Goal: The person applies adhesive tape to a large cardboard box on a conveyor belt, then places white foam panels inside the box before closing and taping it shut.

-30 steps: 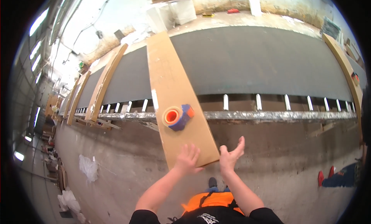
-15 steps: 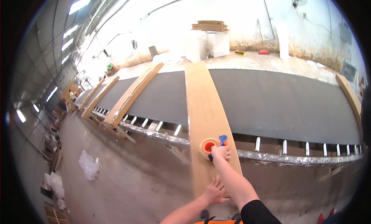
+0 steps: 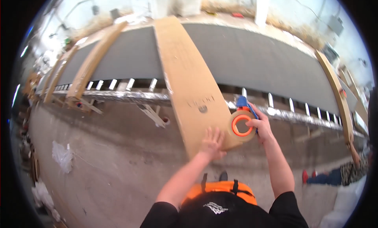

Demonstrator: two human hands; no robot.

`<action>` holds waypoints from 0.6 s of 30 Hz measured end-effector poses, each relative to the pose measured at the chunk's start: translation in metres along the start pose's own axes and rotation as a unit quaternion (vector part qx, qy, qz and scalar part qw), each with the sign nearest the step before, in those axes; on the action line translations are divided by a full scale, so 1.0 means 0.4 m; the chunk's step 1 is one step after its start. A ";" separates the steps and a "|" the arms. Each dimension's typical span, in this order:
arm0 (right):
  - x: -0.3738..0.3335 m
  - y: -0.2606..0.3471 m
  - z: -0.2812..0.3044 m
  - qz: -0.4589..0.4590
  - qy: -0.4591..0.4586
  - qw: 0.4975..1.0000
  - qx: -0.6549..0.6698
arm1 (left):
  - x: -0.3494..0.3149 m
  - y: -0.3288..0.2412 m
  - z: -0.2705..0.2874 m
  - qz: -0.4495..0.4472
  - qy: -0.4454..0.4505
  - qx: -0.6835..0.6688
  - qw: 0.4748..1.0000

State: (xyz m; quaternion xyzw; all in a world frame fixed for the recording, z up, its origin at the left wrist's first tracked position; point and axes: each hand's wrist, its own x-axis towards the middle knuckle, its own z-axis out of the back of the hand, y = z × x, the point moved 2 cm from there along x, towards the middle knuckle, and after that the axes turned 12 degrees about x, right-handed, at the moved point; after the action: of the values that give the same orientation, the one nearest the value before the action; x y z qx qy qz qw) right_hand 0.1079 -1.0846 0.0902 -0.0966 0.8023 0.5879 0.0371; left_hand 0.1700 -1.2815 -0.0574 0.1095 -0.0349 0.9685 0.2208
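Observation:
A long flat cardboard box [image 3: 189,70] lies across the conveyor, its near end jutting out toward me. My left hand [image 3: 213,143] rests on top of that near end, fingers spread. In my right hand [image 3: 261,125] is a tape dispenser [image 3: 243,103], with a blue and orange head and a wide roll of tape [image 3: 234,130] around an orange core. The hand grips it at the box's right edge, and the roll overlaps the near right corner. Whether the tape touches the cardboard, I cannot tell.
The grey conveyor belt [image 3: 252,59] runs left to right, with a foil-wrapped rail [image 3: 289,114] along its near side. Narrow cardboard boxes lie across it at left [image 3: 96,55] and right [image 3: 334,90]. Another person [image 3: 350,167] stands at far right. Crumpled plastic [image 3: 63,157] lies on the floor.
My right hand has lifted the tape dispenser off the box top and over to its right edge. My left hand stays on the near end, now more spread. The view has tilted downward.

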 end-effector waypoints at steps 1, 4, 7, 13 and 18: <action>-0.038 0.018 0.006 0.024 -0.015 0.990 -0.141 | 0.003 0.002 0.004 -0.003 0.005 0.004 1.000; -0.097 0.039 0.011 0.057 -0.033 0.890 -0.451 | 0.029 -0.013 0.016 -0.006 0.017 0.002 1.000; -0.114 0.048 -0.055 0.001 -0.005 0.818 -0.575 | 0.028 -0.019 0.002 0.009 0.015 0.002 1.000; -0.109 -0.104 -0.005 -0.147 0.089 0.707 -0.686 | 0.026 -0.040 0.000 0.019 0.000 -0.034 0.999; -0.250 -0.190 0.042 -0.140 0.119 0.707 -0.683 | 0.022 -0.008 0.038 -0.017 0.017 0.040 0.999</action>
State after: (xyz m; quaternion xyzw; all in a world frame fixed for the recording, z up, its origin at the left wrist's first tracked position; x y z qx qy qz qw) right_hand 0.2201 -1.0796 0.0313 -0.2759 0.1572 0.9468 -0.0527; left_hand 0.1667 -1.2770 -0.0405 0.1029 0.0098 0.9670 0.2329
